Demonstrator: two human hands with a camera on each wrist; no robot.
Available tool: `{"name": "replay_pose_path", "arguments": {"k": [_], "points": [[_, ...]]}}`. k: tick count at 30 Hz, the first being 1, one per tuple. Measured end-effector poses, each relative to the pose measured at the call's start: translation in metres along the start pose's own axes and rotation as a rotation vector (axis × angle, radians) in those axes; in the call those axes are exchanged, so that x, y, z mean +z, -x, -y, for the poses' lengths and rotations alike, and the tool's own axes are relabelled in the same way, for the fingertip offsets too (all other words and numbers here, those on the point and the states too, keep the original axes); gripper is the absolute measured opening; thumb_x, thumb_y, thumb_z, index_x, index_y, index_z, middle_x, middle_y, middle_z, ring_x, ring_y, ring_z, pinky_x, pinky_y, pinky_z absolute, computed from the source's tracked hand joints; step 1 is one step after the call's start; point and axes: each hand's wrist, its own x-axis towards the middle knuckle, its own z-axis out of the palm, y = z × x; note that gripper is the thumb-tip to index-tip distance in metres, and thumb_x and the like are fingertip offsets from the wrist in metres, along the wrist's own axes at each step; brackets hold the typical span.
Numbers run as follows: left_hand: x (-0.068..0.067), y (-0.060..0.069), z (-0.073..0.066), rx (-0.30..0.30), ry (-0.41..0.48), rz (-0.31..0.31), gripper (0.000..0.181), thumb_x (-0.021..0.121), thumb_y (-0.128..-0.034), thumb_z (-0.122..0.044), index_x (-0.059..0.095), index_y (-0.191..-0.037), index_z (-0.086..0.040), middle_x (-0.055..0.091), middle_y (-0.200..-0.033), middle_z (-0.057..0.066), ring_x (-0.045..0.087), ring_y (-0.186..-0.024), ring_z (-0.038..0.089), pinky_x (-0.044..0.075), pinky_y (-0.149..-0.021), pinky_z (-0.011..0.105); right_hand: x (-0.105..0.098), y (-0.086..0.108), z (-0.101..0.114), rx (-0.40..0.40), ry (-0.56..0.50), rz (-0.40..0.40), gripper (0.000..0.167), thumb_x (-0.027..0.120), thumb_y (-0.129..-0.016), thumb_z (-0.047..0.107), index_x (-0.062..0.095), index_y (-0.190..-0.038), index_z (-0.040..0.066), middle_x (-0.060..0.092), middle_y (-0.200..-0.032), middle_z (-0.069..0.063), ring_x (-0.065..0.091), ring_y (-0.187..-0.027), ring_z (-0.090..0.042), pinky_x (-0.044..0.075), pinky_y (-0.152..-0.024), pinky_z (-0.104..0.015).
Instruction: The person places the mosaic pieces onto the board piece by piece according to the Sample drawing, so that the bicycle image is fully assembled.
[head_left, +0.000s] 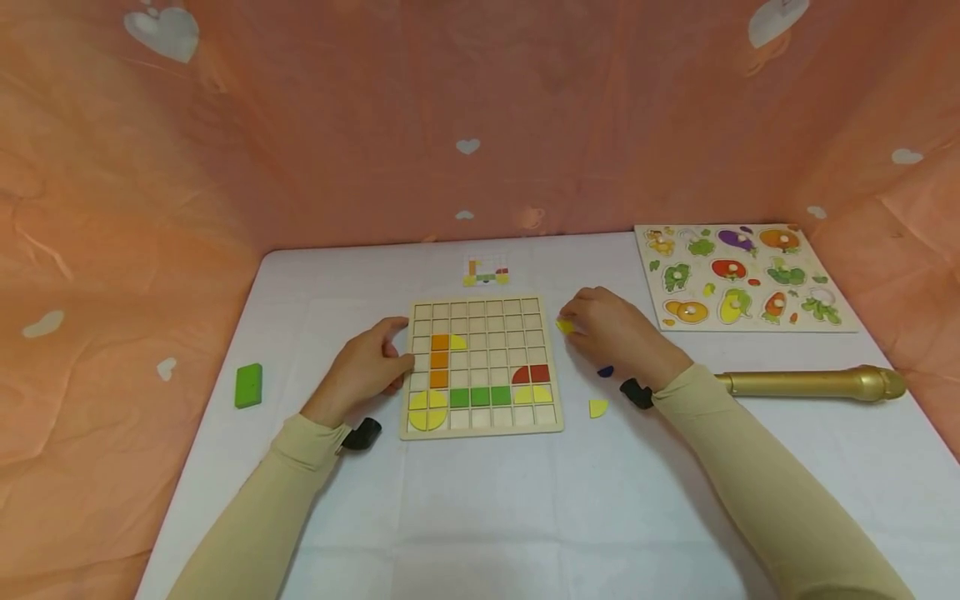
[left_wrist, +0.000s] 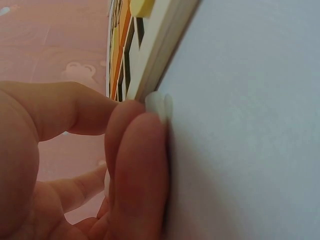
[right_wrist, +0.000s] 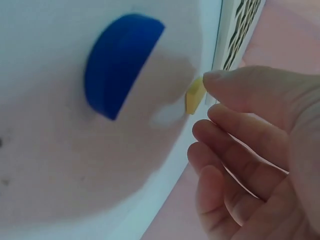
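A square wooden grid board (head_left: 480, 433) holds yellow, orange, green and red pieces in its cells. My left hand (head_left: 365, 367) touches the board's left edge with its fingers and thumb. In the left wrist view, fingertips (left_wrist: 140, 160) rest low against that edge. Just off the board's right side, my right hand (head_left: 611, 333) is at a small yellow piece (head_left: 565, 326) on the table. The right wrist view shows the thumb tip by this piece, with the fingers loosely bent below. A dark blue half-round piece (right_wrist: 122, 65) lies near that hand.
Another yellow quarter-round (head_left: 597, 408) lies nearer the front. A small pattern card (head_left: 486, 270) is behind the board. At far right are a vegetable puzzle board (head_left: 757, 323) and a gold stick (head_left: 802, 384). A green block (head_left: 248, 386) stands at left.
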Motion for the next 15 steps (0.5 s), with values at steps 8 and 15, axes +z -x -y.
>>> {"name": "replay_pose_path", "arguments": {"k": [8, 15], "points": [[0.0002, 0.0003, -0.0008, 0.006, -0.011, -0.002, 0.07, 0.07, -0.1018, -0.027, 0.041, -0.165, -0.017, 0.064, -0.098, 0.01, 0.068, -0.072, 0.02, 0.055, -0.067, 0.03, 0.0052, -0.0038, 0.0003, 0.082, -0.068, 0.04, 0.027, 0.071, -0.101, 0.008, 0.079, -0.126, 0.003, 0.073, -0.122, -0.012, 0.066, -0.121, -0.031, 0.056, -0.109, -0.05], [-0.0003, 0.0006, -0.0012, 0.004, -0.01, 0.002, 0.07, 0.07, -0.1021, -0.027, 0.041, -0.165, -0.017, 0.064, -0.099, 0.01, 0.068, -0.072, 0.02, 0.054, -0.067, 0.03, 0.0049, 0.0049, 0.0044, 0.084, -0.079, 0.037, 0.025, 0.073, -0.099, 0.008, 0.08, -0.123, 0.003, 0.074, -0.117, -0.011, 0.068, -0.114, -0.03, 0.058, -0.105, -0.049]]}}
